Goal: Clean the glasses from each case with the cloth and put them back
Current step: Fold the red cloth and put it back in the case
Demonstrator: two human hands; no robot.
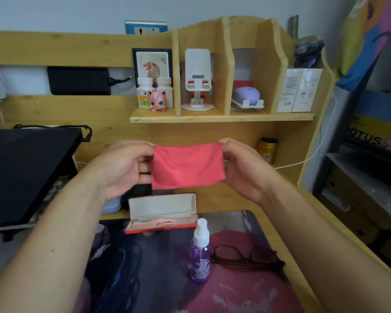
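Observation:
A red cloth [186, 166] is stretched flat in the air above the desk. My left hand [122, 168] pinches its upper left corner and my right hand [242, 166] pinches its upper right corner. Below the cloth a red glasses case [161, 212] lies open, with a cream lining and no glasses inside. Dark-framed glasses [246, 258] lie folded on the desk mat at the right, apart from both hands. A purple spray bottle [200, 256] with a white top stands upright between the case and the glasses.
A dark printed desk mat [145, 267] covers the wooden desk. A black stand [25, 172] sits at the left. A wooden shelf [221, 116] behind holds bottles, a phone stand and boxes. A gold can [266, 150] stands under it. Boxes are stacked at the right.

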